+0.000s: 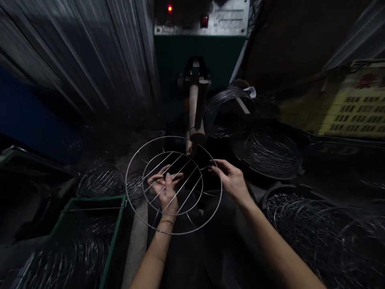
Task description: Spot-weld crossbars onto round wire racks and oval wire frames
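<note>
A round wire rack [189, 194] with an outer ring, a smaller inner ring and several parallel bars is held in front of me, close to the welding machine's arm [193, 108]. My left hand [167, 195] reaches under it, fingers curled and closed around the inner bars, with wires crossing in front of the hand. At the rack's right side my right hand [230, 176] is closed in a pinch on a short wire spoke [205, 167] between the two rings. Its fingertips are partly hidden. The machine arm's lower tip meets the rack's far edge in view; contact cannot be made out.
A green crate [116, 228] of wire pieces stands at left. On the right are a black tub [300, 170] of wire rings, another tub [266, 200] of wire parts and a yellow crate [355, 114]. The machine's panel [230, 18] shows a red light.
</note>
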Demonstrator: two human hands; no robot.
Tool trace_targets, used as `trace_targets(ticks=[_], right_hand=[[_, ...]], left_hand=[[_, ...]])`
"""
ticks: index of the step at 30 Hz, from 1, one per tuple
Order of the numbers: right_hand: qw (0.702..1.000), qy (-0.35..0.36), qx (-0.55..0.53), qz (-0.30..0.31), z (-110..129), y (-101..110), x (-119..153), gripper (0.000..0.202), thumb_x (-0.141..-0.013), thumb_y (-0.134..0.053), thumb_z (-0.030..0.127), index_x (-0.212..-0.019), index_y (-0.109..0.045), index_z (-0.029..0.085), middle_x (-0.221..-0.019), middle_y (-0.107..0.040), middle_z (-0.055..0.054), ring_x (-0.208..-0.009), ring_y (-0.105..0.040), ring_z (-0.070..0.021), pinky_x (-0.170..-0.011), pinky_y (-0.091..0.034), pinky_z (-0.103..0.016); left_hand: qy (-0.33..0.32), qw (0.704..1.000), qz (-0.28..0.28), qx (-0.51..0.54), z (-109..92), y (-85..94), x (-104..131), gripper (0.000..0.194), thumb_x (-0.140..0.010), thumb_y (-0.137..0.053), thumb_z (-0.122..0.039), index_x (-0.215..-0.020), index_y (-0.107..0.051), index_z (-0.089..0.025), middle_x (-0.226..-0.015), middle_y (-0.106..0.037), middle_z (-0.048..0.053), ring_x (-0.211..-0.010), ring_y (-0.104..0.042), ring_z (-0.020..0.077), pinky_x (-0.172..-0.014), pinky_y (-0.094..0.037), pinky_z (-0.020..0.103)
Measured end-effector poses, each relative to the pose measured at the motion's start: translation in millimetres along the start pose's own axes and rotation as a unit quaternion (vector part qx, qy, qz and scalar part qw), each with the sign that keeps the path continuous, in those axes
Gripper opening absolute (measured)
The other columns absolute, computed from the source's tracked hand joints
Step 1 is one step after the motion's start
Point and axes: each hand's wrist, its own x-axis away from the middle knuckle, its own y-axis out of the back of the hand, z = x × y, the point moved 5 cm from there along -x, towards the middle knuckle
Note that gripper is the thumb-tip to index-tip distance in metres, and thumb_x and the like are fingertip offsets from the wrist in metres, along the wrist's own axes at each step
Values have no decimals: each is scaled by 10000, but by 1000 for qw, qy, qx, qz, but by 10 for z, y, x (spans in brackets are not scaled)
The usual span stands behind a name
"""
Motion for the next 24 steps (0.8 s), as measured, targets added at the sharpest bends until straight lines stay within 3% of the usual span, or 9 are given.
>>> trace_targets(ticks=[3, 9, 13, 24], right_hand=[[999, 16, -27, -25, 17, -113, -215, 268, -758, -646, 432, -901, -664, 205, -856, -685, -39, -792, -659, -211, -740, -546, -340], [997, 32, -50, -44, 27, -230, -512, 293, -747, -644, 456, -854, -642, 184, -800, -673, -42, -724, -649, -205, -680, -525, -325], [997, 65, -5, -52, 47, -257, -556, 260, -775, -613, 438, -840, -635, 188, -792, -673, -42, -741, -635, -205, -699, -505, -324], [995, 78, 29, -47, 14, -267, -576, 223, -785, -602, 410, -817, -632, 192, -782, -674, -32, -722, -627, -194, -665, -491, -300]], left_hand=[[-29, 999, -16, -12, -94, -62, -53, 275, -868, -525, -306, -962, -271, -260, -1262, -485, 78, -678, -666, 96, -637, -572, 291], [-66, 997, -7, -29, -177, -201, -298, 263, -865, -531, -324, -950, -295, -245, -1235, -489, 68, -660, -665, 95, -614, -573, 284], [-82, 996, -3, -24, -137, -184, -346, 256, -869, -526, -314, -942, -291, -242, -1221, -501, 68, -669, -669, 104, -621, -574, 292], [-84, 995, -49, -11, 64, -124, -272, 230, -879, -492, -280, -932, -271, -242, -1278, -476, 95, -673, -672, 104, -640, -580, 308]])
